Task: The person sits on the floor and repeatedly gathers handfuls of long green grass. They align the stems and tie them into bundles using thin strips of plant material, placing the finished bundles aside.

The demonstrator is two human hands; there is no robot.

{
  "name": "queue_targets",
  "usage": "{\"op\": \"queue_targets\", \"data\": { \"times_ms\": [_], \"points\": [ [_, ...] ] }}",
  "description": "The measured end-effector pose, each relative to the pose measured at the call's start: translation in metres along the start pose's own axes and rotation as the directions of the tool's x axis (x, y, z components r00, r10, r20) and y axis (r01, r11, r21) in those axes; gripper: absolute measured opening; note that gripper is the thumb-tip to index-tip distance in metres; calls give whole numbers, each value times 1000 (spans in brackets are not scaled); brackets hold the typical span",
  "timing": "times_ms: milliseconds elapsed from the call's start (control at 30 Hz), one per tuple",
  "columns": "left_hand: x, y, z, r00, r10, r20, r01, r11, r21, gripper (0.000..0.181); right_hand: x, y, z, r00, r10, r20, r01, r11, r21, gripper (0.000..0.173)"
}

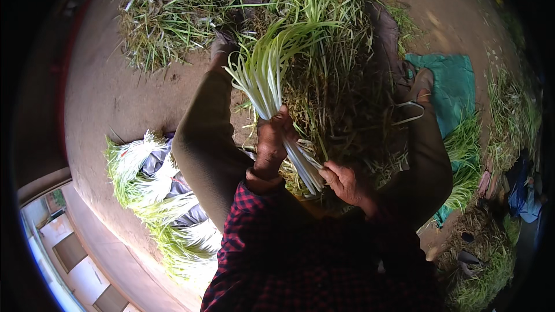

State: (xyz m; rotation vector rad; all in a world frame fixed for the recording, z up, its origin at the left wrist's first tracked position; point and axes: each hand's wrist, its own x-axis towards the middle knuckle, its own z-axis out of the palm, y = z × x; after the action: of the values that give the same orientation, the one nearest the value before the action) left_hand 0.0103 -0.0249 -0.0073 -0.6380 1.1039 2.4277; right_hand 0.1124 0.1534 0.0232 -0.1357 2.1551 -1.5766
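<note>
A bunch of long leafy stalks (266,84), white below and yellow-green at the drooping tips, lies across the middle of the view. My left hand (274,136) is closed around its white part, with the leaves fanning out beyond the fist. At the lower ends of the stalks, my right hand (344,181) pinches a thin stalk or stem between thumb and fingers, beside the bunch. Beyond both hands spreads a large heap of uncleaned green stalks (321,47) with brown, dry lower parts.
Another tangled heap (160,21) lies at the upper left. Tied white-and-green bundles (151,190) lie on dark sheeting left of my bent leg. A green plastic sheet (453,84) is by my right foot, with more greens (464,156) on it. Plant waste (481,264) covers the lower right floor.
</note>
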Motion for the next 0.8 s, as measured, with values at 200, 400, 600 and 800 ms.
{"op": "queue_targets", "data": {
  "times_ms": [200,400,600,800],
  "points": [
    [0,23,-6,958,229,-172,-218,972,85,21,-48,15,-13,996,68,59,-80,970,230,21],
    [-25,99,4,867,492,-79,-482,868,120,18,-56,42,-38,713,662,231,-652,747,-128,12],
    [-34,110,20,812,545,-211,-519,838,168,16,-46,128,-8,754,-585,300,603,436,-668,26],
    [-16,44,7,976,47,-214,-57,997,-43,18,117,50,-21,976,1,-220,-130,809,-574,23]
  ]
}}
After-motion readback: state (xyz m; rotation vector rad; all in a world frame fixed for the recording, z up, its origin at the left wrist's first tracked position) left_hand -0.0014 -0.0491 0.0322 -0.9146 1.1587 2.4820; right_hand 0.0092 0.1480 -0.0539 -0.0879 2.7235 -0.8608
